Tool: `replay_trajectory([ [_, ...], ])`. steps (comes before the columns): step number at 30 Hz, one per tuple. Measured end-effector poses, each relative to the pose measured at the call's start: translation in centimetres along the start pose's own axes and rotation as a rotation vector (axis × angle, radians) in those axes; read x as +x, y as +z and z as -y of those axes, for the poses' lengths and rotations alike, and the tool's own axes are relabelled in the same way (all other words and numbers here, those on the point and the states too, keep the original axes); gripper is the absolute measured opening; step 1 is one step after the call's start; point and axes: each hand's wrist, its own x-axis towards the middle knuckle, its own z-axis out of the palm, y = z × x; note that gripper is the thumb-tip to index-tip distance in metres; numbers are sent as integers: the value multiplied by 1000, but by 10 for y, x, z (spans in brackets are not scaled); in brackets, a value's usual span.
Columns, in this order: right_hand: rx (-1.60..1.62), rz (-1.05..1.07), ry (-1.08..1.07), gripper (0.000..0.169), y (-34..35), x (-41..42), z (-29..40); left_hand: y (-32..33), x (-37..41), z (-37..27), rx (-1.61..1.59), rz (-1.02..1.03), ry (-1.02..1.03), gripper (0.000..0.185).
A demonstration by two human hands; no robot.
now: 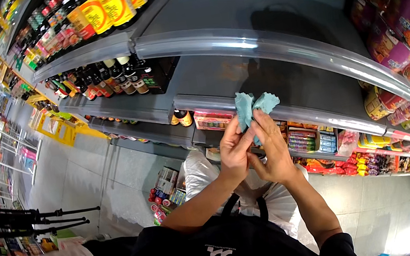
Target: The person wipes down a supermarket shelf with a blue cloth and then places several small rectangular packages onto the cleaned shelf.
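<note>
A crumpled light-blue cloth (244, 106) is pinched between both of my hands, in front of the edge of a grey metal store shelf (204, 76). My left hand (235, 153) grips the cloth's lower left part. On its right side my right hand (271, 147) has its fingers bent against the cloth, with the fingertips close to those of my left hand. Parts of the cloth stick up above the fingers; the rest is hidden by them. Above is another grey shelf (216, 6) with a clear plastic edge strip (214, 40).
Sauce bottles (102, 10) stand at the upper left, and purple and red food packages (398, 36) at the right. Boxed sweets (303, 139) fill a lower shelf. Below me are white plastic bags (200, 172) and a box of small goods (167, 184) on the tiled floor. A black tripod (36, 219) is at the left.
</note>
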Motion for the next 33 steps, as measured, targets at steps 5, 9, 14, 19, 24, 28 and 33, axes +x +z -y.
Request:
replay_trajectory([
  [5,-54,-10,20,62,-3,10,19,-19,30,-56,479,-230,402,37],
  [9,-106,-66,92,50,-8,0,18,-52,108,-127,1071,-455,1062,30],
  [14,-135,-55,194,46,-15,-38,14,-66,159,-122,1369,-375,1209,25],
  [19,-187,-45,247,43,-19,-55,17,19,143,-52,1390,-73,1307,22],
  [24,-218,-48,260,40,-19,-63,22,82,111,12,1123,364,1196,27],
  [28,-189,-112,333,33,-24,-82,19,59,43,47,1063,496,1061,30],
  [33,-348,-121,440,25,-41,-130,1,-62,33,9,1344,153,979,27],
])
